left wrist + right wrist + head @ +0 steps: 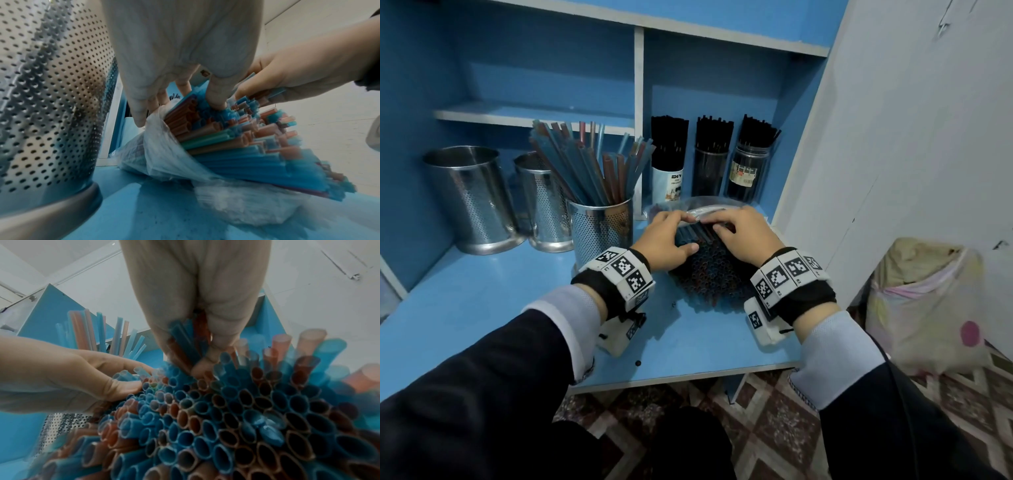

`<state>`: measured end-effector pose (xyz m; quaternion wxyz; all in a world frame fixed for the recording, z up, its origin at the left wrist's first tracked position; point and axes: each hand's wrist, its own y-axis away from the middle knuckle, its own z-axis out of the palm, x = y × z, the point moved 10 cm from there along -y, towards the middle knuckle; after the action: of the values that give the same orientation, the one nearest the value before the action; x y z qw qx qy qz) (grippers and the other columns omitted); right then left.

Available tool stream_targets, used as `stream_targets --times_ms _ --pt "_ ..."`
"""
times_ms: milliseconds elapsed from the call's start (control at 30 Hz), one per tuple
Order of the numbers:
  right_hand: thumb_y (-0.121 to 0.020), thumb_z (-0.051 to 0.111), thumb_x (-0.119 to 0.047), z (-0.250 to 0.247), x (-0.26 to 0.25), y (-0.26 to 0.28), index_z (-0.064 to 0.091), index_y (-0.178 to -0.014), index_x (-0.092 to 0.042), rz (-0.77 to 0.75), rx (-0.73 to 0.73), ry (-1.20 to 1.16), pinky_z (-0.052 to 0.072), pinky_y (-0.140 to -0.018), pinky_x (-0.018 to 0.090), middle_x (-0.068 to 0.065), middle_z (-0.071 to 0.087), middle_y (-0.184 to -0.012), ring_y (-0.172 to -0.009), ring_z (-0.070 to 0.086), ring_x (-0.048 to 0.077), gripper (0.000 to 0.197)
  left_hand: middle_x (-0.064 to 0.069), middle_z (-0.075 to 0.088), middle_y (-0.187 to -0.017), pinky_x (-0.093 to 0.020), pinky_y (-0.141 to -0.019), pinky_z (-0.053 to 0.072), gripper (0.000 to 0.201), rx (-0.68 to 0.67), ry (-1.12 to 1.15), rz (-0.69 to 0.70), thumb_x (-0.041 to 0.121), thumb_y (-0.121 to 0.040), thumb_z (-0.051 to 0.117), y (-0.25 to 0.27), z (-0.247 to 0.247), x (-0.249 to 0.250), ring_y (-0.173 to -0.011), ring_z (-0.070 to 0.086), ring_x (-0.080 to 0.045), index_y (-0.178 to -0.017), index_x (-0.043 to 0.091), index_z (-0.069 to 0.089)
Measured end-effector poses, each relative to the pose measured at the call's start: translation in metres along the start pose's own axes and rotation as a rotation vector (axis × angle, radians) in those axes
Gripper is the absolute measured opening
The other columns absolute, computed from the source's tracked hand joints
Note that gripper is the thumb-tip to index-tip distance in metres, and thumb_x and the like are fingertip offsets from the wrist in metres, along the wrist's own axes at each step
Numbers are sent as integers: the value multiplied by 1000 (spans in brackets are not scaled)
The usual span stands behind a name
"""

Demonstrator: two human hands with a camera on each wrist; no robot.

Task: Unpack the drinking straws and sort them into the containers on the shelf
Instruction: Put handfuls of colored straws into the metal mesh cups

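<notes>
Head view only: blue shelf [482, 301] with bundle of straws [705, 274] lying at near right, between both wrists. Three perforated steel cups [472, 198] to the left; nearest cup [602, 229] packed with blue and red straws fanning up and left. Far right compartment held three jars [748, 171] of black straws, standing upright. Cloth bag [924, 301] on floor at right.

Left hand [664, 240] sat on bundle's left top, thumb laid across the near tube ends. Right hand [743, 236] sat on right top, fingers curled down onto the straws.

Left wrist view added what head view hid: clear plastic wrap [164, 149] pushed back off the near ends, bunched at the far part of the bundle and under it. Left fingers [139, 113] straight-ish, tips touching wrap edge; left thumb [216, 95] pressed into the tube ends. No closed grip seen, hand fairly wide. Steel cup wall [51, 97] just left of the hand.

Right wrist view added: right fingers [174, 331] and thumb pinched a few blue and red straws [185, 340] at the top of the bundle, narrow grip. Open tube mouths filled the frame, blue and reddish-orange mixed.

Bundle long axis ran near-to-far across the shelf. Open ends pointed near, toward the person, tilted slightly up; far ends in wrap pointed at the jars. Near ends uneven, some sticking out past others.
</notes>
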<state>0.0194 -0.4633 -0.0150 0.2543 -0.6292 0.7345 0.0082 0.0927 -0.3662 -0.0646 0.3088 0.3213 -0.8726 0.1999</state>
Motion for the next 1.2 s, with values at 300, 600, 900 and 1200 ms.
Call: stream_targets --times_ms 300,600,900,1200 --pt "-85 73 -21 -4 18 1 72 -96 -18 154 -27 -49 33 -80 16 -7 64 -100 -93 51 6 12 -8 37 -143 -35 -115 28 50 10 7 1 30 -91 67 2 -2 -2 -136 37 -23 -135 25 45" --pt "-79 75 -17 0 16 7 68 -102 -18 197 -68 22 43 -77 27 0 63 -110 -94 54 14 24 -6 34 -147 -39 -118 25 48 -9 16 16 28 -95 63 8 2 -3 -140 32 -22 -138 22 43" --pt "-76 76 -10 -4 13 10 68 -100 -15 228 -18 -60 40 -73 24 2 62 -110 -93 53 15 26 -6 32 -150 -36 -119 24 51 -7 20 47 27 -96 60 14 -1 0 -141 32 -19 -143 17 41" --pt "-79 71 -8 -28 9 22 71 -94 -15 184 -16 -73 38 -64 18 -2 60 -96 -81 54 10 16 -7 27 -155 -30 -120 18 53 -22 6 68 28 -98 57 13 0 0 -145 26 -19 -146 16 39"
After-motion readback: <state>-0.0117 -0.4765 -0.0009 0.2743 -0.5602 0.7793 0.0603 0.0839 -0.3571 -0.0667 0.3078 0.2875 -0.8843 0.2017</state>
